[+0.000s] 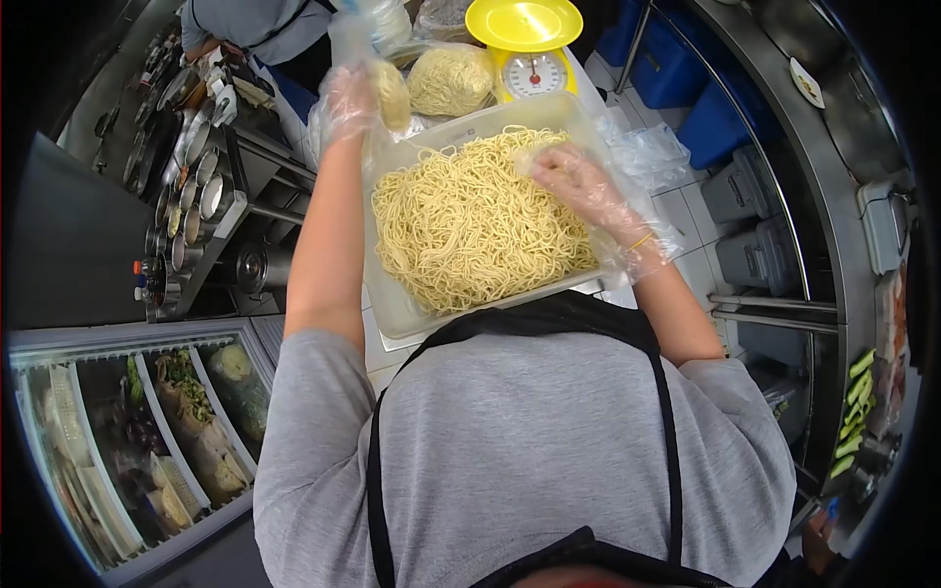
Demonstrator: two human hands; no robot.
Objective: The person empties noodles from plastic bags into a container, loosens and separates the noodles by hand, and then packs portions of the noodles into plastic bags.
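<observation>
A translucent tub [407,316] full of loose yellow noodles [470,225] stands in front of me. My left hand [350,103], in a clear plastic glove, is raised at the tub's far left corner. It is closed on a thin clear plastic bag [355,41], blurred, beside a small bagged portion of noodles [392,96]. Over the right part of the noodles is my right hand [580,184], also gloved, with curled fingers pinched together near the surface; what is between them I cannot tell.
Behind the tub are a yellow dial scale [534,73] and a filled noodle bag [451,78]. Crumpled clear plastic [647,152] lies right of the tub. Pans line a rack [235,211] at left, above a glass-topped fridge [147,431]. Another person [260,29] stands far left.
</observation>
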